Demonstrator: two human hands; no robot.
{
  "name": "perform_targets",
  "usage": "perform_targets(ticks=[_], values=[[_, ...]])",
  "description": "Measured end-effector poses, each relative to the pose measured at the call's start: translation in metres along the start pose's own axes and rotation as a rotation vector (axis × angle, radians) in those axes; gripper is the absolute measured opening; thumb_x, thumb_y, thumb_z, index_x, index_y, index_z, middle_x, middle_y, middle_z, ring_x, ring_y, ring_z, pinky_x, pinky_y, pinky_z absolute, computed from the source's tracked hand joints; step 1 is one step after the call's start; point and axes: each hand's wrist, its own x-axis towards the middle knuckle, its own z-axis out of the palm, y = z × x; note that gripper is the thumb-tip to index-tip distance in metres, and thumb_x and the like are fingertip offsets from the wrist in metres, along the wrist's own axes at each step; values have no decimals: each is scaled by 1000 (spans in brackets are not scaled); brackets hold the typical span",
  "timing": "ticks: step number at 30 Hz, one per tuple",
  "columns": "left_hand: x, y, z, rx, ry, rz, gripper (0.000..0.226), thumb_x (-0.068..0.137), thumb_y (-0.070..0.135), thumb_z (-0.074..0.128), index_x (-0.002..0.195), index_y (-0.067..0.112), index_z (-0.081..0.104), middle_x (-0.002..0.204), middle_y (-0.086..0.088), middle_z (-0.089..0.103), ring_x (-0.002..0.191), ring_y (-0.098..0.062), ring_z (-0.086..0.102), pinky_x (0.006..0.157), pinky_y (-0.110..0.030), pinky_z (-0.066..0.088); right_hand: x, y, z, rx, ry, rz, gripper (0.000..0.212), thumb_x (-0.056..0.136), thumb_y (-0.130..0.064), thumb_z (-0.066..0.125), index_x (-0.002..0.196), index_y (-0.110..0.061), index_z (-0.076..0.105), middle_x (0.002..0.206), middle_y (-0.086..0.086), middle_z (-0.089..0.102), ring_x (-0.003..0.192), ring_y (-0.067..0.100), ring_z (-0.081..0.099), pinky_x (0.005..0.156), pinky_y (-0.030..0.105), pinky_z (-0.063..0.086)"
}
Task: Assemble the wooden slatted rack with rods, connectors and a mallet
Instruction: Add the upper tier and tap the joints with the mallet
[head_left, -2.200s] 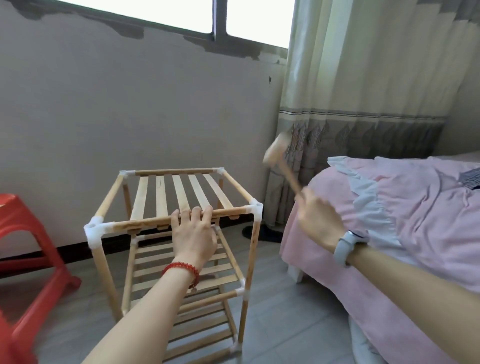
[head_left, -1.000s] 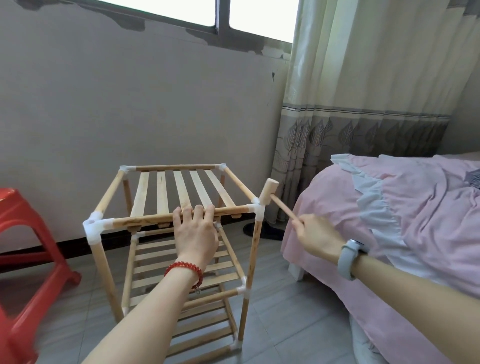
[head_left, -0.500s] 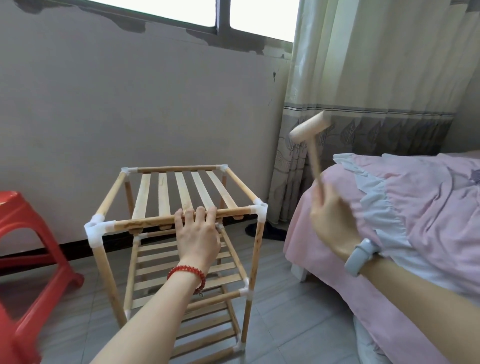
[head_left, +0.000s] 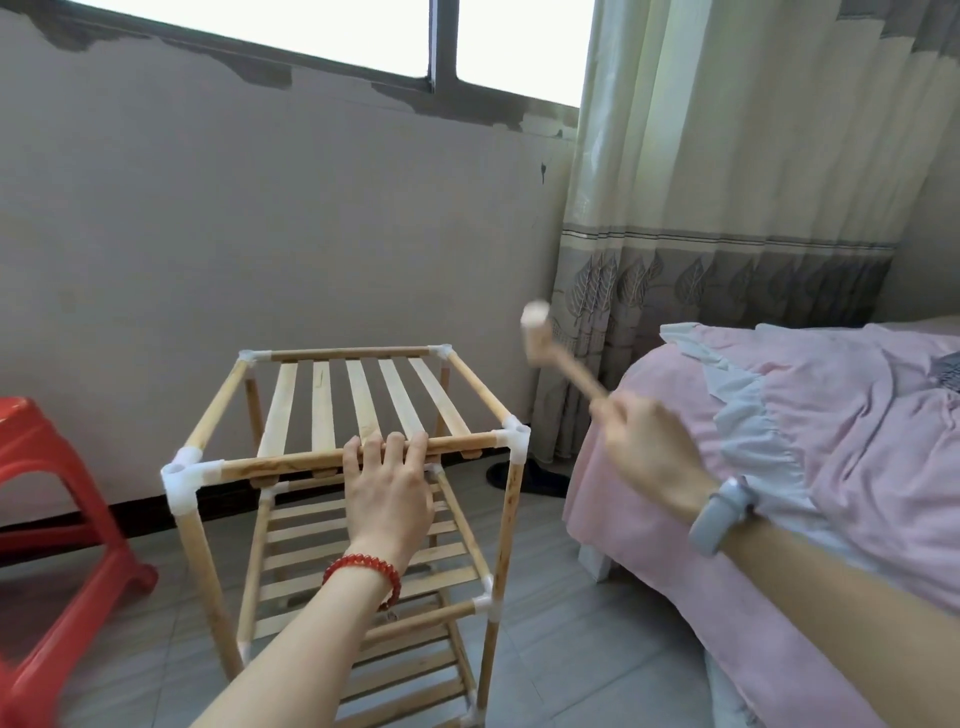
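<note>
Head view: upright three-tier slatted rack (head_left: 363, 410)

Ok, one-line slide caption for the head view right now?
Left hand steadies the rack's front top rod while right hand holds the wooden mallet raised near the corner connector.

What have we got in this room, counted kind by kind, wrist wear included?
hands: 2, left hand and right hand
wooden rack: 1
mallet: 1
red stool: 1
bed: 1
wristbands: 2, bead bracelet and watch band
total: 8
</note>
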Motion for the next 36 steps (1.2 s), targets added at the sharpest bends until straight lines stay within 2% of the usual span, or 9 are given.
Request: perform_targets(ticks=[4, 9, 12, 16, 21, 27, 29, 32, 36], values=[[5, 0, 2, -1, -5, -14, 48, 69, 19, 75, 115, 13, 65, 100, -10, 65, 103, -34, 57, 98, -55, 39, 11, -30, -42, 263, 585, -98, 28, 100, -27, 41, 107, -4, 55, 85, 14, 62, 82, 38, 58, 70, 42, 43], [0, 3, -1, -18, -55, -22, 50, 71, 21, 74, 119, 14, 63, 104, -10, 64, 109, -35, 54, 101, -54, 36, -29, 17, 19, -331, -260, 35, 28, 101, -26, 36, 105, -10, 58, 102, 13, 64, 89, 31, 57, 76, 35, 45], [2, -2, -2, 6, -61, -15, 50, 70, 21, 75, 118, 14, 64, 104, -10, 64, 110, -35, 54, 100, -54, 37, 4, 0, -23, -21, 119, 20, 31, 100, -29, 39, 98, -7, 62, 79, 7, 57, 77, 30, 49, 67, 33, 34], [6, -1, -2, 9, -100, -36, 50, 74, 23, 71, 123, 16, 61, 110, -9, 63, 116, -35, 50, 105, -53, 32, 15, -26, -50, 226, 532, -32, 31, 100, -29, 38, 104, -5, 57, 90, 14, 65, 86, 36, 57, 68, 34, 35], [3, 1, -9, 0, -166, -42, 51, 85, 28, 59, 134, 21, 49, 123, -5, 57, 128, -31, 41, 111, -49, 22, -38, 17, 31, -312, -210, 37, 27, 101, -30, 33, 97, -13, 54, 94, 11, 62, 96, 36, 60, 79, 41, 47], [6, 1, -14, 7, -175, -27, 51, 86, 29, 56, 135, 21, 47, 126, -5, 55, 127, -30, 40, 111, -49, 22, 8, -25, -63, 217, 532, -8, 31, 101, -28, 37, 107, -4, 57, 94, 15, 64, 90, 37, 56, 67, 32, 32], [6, 3, -18, -2, -185, -15, 53, 89, 31, 51, 140, 23, 40, 133, -3, 50, 132, -29, 34, 113, -48, 19, -12, -15, -28, 101, 380, 89, 30, 101, -22, 34, 116, -2, 51, 105, 18, 62, 97, 36, 57, 70, 33, 37], [6, 2, -23, 10, -228, -2, 54, 93, 35, 44, 144, 26, 28, 140, 0, 42, 135, -26, 28, 115, -45, 14, -48, 12, 44, -321, -271, 92, 30, 101, -25, 31, 113, -6, 51, 111, 15, 59, 106, 35, 56, 80, 33, 42], [9, 0, -27, 14, -235, -2, 55, 92, 35, 43, 144, 26, 27, 142, 0, 40, 135, -25, 28, 116, -45, 14, -8, -12, -13, 50, 81, 104, 36, 102, -29, 33, 107, -4, 58, 98, 12, 62, 96, 34, 57, 73, 33, 37]])
